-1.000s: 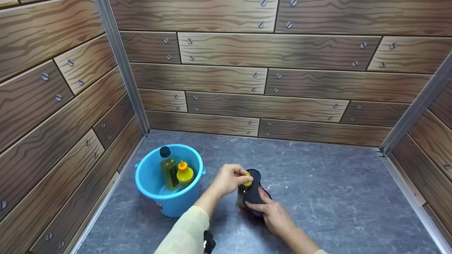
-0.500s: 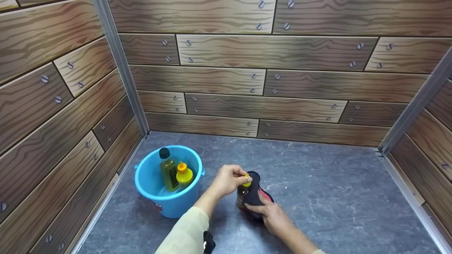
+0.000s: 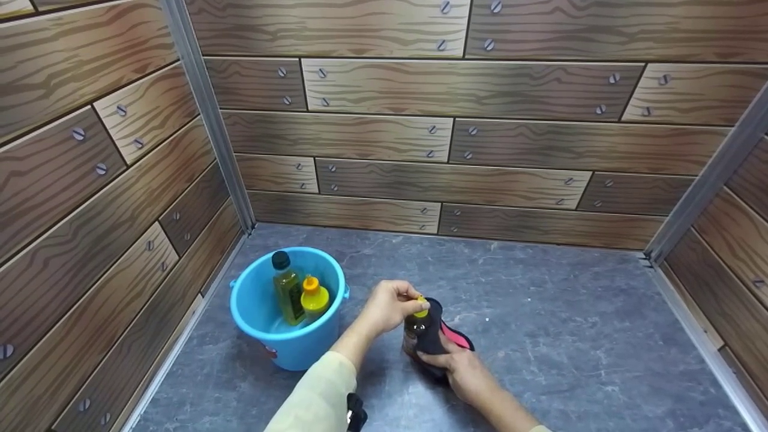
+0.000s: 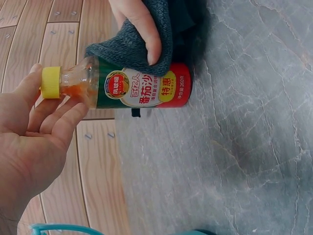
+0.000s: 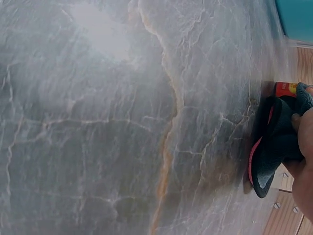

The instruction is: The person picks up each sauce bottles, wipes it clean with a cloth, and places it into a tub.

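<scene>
A sauce bottle with a green and red label stands upright on the grey floor in the head view. Its yellow cap is pinched between the thumb and fingers of my left hand. My right hand grips a dark cloth with a pink underside, pressing it around the bottle's right side. In the left wrist view the cloth covers part of the label, and the right hand's fingers lie over it. Only an edge of the right hand shows in the right wrist view.
Left of the hands stands a light blue bucket. Inside it are a dark-capped bottle of greenish liquid and a yellow squeeze bottle with an orange top. Wood-patterned walls enclose the marbled floor.
The cloth has slid down the bottle a little with my right hand, baring more of the bottle's neck and showing more of its pink side. My left hand stays on the cap.
</scene>
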Available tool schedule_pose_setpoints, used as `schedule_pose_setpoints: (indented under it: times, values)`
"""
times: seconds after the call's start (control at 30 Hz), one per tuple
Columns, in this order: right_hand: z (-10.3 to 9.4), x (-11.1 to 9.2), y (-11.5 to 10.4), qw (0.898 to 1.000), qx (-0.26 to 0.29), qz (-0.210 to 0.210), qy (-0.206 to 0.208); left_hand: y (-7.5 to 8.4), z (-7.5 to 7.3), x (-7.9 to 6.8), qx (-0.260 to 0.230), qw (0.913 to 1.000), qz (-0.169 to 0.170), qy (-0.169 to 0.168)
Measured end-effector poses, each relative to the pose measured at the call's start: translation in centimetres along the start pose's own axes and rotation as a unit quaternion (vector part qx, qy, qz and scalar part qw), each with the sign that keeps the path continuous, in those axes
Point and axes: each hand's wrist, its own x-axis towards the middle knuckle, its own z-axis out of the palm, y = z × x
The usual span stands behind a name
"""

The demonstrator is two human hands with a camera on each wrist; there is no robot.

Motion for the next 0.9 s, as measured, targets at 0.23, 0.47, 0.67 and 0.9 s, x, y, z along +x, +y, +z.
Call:
schedule_pose_setpoints:
  times: [0.23,0.47,0.67,0.9]
  values:
    - [-0.1,-0.2,-0.1,0.998,-0.012,0.037,-0.048,0.1,0.0,-0.1,0.005,1.0,0.002,0.0]
    - [0.1,-0.3,-0.3,0.996,-0.021,0.046,-0.068,0.0,0.1,0.0,0.001,1.0,0.001,0.001]
    - [0.1,-0.4,-0.5,0.992,-0.058,0.063,-0.095,0.1,0.1,0.1,0.001,1.0,-0.001,-0.007]
    - [0.1,-0.3,-1.0,0.985,-0.091,0.081,-0.126,0.3,-0.1,0.0,0.01,0.9998,-0.01,-0.011]
